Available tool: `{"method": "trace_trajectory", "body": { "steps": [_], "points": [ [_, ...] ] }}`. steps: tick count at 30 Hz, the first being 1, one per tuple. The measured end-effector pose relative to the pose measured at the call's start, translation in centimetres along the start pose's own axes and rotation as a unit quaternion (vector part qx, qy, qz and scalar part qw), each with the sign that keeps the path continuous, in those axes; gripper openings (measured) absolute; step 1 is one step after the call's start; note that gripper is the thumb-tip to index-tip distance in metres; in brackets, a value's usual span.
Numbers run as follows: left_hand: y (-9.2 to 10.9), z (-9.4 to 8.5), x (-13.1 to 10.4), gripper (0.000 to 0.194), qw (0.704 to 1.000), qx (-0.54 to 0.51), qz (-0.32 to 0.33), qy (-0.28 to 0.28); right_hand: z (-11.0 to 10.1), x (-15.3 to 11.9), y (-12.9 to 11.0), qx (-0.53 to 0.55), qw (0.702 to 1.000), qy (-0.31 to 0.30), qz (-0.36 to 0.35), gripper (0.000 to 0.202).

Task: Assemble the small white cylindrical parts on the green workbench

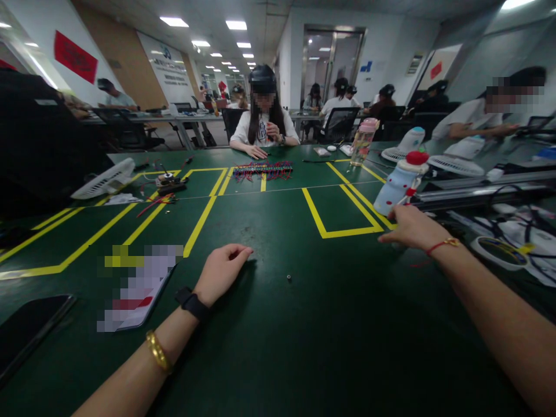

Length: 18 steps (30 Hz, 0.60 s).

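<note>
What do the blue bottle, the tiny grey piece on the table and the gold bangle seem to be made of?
Bottle: plastic or coated metal, perhaps; its pale body looks smooth with a soft sheen. Piece: probably metal, being grey with a lighter rim, but too small to be sure. Bangle: polished, gold-coloured metal, from its bright highlights; solid or plated, I can't tell.

I'm seeing the left hand (223,272), fingers curled, over the dark green tabletop (330,336); the right hand (410,227) is hovering near a pale blue, red-topped bottle (396,186); a small, round metallic piece (289,278) is lying between them.
</note>
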<state>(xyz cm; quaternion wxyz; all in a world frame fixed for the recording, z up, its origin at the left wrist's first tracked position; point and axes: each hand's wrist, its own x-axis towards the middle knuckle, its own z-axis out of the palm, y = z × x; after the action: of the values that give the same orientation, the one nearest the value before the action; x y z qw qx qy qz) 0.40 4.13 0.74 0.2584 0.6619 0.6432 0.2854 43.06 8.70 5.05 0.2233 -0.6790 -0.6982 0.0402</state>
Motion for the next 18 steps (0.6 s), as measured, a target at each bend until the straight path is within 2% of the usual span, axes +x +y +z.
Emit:
{"method": "trace_trajectory", "body": {
  "steps": [1,2,3,5,7,9,10,12,14,16,18],
  "points": [
    [0.0,0.0,0.0,0.042,1.0,0.001,0.001,0.003,0.8,-0.9,-2.2,0.005,0.999,0.016,-0.03,0.044],
    [-0.1,0.0,0.0,0.042,1.0,0.002,0.0,0.004,1.9,-2.0,-4.8,0.038,0.996,0.005,-0.081,0.044],
    [-0.1,0.0,0.0,0.042,1.0,0.002,-0.002,0.004,3.2,-3.3,-7.3,0.094,0.986,-0.03,-0.136,0.041],
    [-0.2,0.0,0.0,0.042,1.0,0.0,-0.004,0.004,6.1,-5.9,-12.0,0.206,0.946,-0.121,-0.219,0.041],
    [-0.2,0.0,0.0,0.041,1.0,-0.002,-0.003,0.008,8.6,-7.9,-15.0,0.226,0.927,-0.146,-0.263,0.039],
    [-0.1,0.0,-0.1,0.04,1.0,0.001,0.002,0.013,9.8,-8.6,-16.1,0.212,0.924,-0.143,-0.284,0.026],
    [0.0,0.0,-0.2,0.04,1.0,0.004,0.003,0.013,9.7,-8.4,-15.9,0.203,0.928,-0.131,-0.284,0.023],
    [0.2,0.0,-0.2,0.039,1.0,0.006,0.003,0.011,8.1,-6.9,-14.3,0.174,0.946,-0.094,-0.258,0.023],
    [0.3,0.1,-0.2,0.04,1.0,0.002,0.004,0.007,4.9,-4.6,-11.3,0.105,0.974,-0.042,-0.199,0.022],
    [0.2,0.2,-0.2,0.04,1.0,-0.002,0.001,0.006,1.1,-2.3,-7.4,-0.022,0.994,-0.01,-0.109,0.024],
    [0.0,0.3,0.0,0.041,1.0,-0.004,-0.005,0.003,-2.3,-0.4,-3.3,-0.15,0.989,-0.016,-0.004,0.025]
  ]
}}
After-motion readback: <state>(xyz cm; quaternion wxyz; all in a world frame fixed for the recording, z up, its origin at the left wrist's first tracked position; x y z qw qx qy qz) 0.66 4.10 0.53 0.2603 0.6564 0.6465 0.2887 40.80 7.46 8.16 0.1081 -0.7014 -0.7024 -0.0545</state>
